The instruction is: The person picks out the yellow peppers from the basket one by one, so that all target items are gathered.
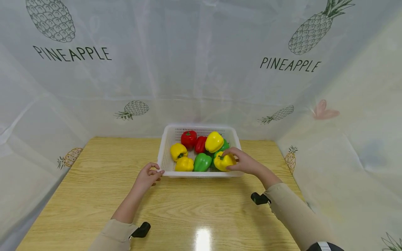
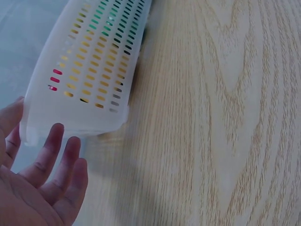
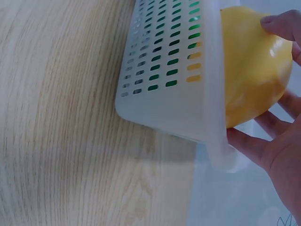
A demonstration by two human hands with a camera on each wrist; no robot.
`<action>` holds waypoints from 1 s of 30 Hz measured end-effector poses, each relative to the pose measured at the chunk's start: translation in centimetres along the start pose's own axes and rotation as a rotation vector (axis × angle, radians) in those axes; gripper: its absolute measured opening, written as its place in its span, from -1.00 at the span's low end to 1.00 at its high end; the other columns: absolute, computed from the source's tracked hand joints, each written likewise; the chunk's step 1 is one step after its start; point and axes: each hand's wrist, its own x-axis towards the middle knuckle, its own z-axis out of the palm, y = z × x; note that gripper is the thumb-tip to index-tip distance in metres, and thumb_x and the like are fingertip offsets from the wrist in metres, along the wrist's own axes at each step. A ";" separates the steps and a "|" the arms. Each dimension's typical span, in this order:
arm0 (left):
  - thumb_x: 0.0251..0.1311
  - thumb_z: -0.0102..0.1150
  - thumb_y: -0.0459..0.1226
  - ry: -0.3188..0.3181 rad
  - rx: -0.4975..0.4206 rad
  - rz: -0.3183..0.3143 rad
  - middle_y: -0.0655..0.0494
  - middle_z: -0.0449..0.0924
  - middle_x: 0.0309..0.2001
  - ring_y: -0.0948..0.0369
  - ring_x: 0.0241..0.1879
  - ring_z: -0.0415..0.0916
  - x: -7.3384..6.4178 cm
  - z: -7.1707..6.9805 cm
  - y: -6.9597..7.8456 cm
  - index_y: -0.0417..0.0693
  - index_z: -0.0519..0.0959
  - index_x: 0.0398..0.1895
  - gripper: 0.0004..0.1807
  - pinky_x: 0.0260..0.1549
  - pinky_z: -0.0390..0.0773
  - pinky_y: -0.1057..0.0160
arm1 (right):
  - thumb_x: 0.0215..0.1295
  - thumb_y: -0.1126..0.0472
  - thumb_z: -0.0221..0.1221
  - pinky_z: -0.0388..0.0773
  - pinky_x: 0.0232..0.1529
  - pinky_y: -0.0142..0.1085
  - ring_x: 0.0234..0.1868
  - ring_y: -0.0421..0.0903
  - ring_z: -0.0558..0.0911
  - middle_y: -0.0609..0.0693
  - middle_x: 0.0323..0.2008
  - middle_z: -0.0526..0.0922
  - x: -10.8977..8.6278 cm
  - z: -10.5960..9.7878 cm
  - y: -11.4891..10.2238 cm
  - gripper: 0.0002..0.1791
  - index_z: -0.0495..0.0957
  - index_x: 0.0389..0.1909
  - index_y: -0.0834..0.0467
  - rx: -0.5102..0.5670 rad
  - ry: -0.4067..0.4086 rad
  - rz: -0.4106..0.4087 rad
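A white perforated plastic basket (image 1: 201,174) stands at the far side of the table with several bell peppers in it. My right hand (image 1: 243,162) grips a yellow bell pepper (image 1: 224,161) at the basket's near right corner; in the right wrist view this yellow pepper (image 3: 256,66) bulges above the rim, fingers curled about it. At the near left corner my left hand (image 1: 149,177) pinches the rim between thumb and fingers, the other fingers hanging loose beside the wall (image 2: 80,113). Around them lie a green pepper (image 1: 202,162), a red pepper (image 1: 189,139) and another yellow pepper (image 1: 214,142).
The wooden table (image 1: 194,205) extends in front of the basket and to both sides. Behind it hangs a pale curtain (image 1: 188,69) printed with pineapples, close to the basket's back edge. Black camera mounts (image 1: 141,230) sit at both wrists.
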 end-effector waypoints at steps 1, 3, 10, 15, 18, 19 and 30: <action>0.32 0.24 -0.20 -0.001 -0.001 0.000 -0.16 0.61 -0.35 -0.12 -0.26 0.57 0.0 0.0 0.0 -0.16 0.37 -0.06 -0.68 -0.39 0.51 0.09 | 0.17 0.28 0.36 0.28 0.11 0.35 0.29 0.19 0.30 0.12 0.20 0.41 -0.1 0.0 -0.1 -0.56 0.49 0.07 0.13 0.004 -0.001 -0.002; 0.32 0.24 -0.19 0.000 0.003 0.001 -0.15 0.61 -0.35 -0.11 -0.26 0.57 0.0 0.1 0.0 -0.16 0.37 -0.06 -0.68 -0.39 0.51 0.09 | 0.18 0.29 0.34 0.29 0.09 0.36 0.29 0.21 0.29 0.17 0.23 0.38 -0.2 -0.2 -0.1 -0.60 0.50 0.04 0.13 0.010 -0.001 -0.009; 0.32 0.23 -0.19 -0.002 0.011 0.005 -0.12 0.61 -0.38 -0.09 -0.27 0.57 -0.1 0.1 0.3 -0.17 0.37 -0.06 -0.68 -0.38 0.51 0.08 | 0.21 0.42 0.24 0.38 0.01 0.27 0.27 0.27 0.27 0.26 0.26 0.31 -0.7 -0.7 -0.1 -0.65 0.47 0.01 0.22 0.058 0.035 -0.020; 0.33 0.22 -0.18 -0.001 0.011 0.004 -0.13 0.61 -0.36 -0.14 -0.23 0.56 -0.2 0.0 0.3 -0.15 0.37 -0.07 -0.69 -0.35 0.53 0.06 | 0.16 0.46 0.18 0.45 -0.06 0.10 0.17 0.26 0.33 0.28 0.26 0.30 -1.0 -1.1 0.0 -0.64 0.40 0.00 0.25 0.083 0.071 -0.008; 0.33 0.21 -0.18 -0.004 0.012 0.006 -0.20 0.61 -0.31 -0.17 -0.19 0.55 -0.3 -0.1 0.2 -0.15 0.37 -0.07 -0.70 -0.33 0.54 0.03 | 0.12 0.45 0.19 0.47 -0.07 0.01 0.09 0.18 0.36 0.25 0.27 0.28 -1.0 -1.3 0.1 -0.57 0.35 0.02 0.22 0.100 0.085 0.016; 0.34 0.21 -0.18 -0.004 0.013 0.005 -0.21 0.61 -0.30 -0.17 -0.19 0.55 -0.3 -0.1 0.2 -0.14 0.37 -0.07 -0.70 -0.32 0.54 0.02 | 0.10 0.43 0.21 0.48 -0.07 -0.02 0.07 0.15 0.36 0.22 0.27 0.28 -1.1 -1.4 0.3 -0.54 0.33 0.04 0.20 0.105 0.095 0.023; 0.33 0.22 -0.17 -0.009 0.025 0.004 -0.16 0.60 -0.34 -0.09 -0.25 0.57 -0.6 -0.2 0.6 -0.15 0.37 -0.06 -0.68 -0.35 0.54 0.06 | 0.09 0.40 0.38 0.49 0.06 0.05 0.21 0.27 0.35 0.20 0.35 0.19 -2.3 -2.9 0.8 -0.22 0.12 0.23 0.23 0.211 0.201 0.100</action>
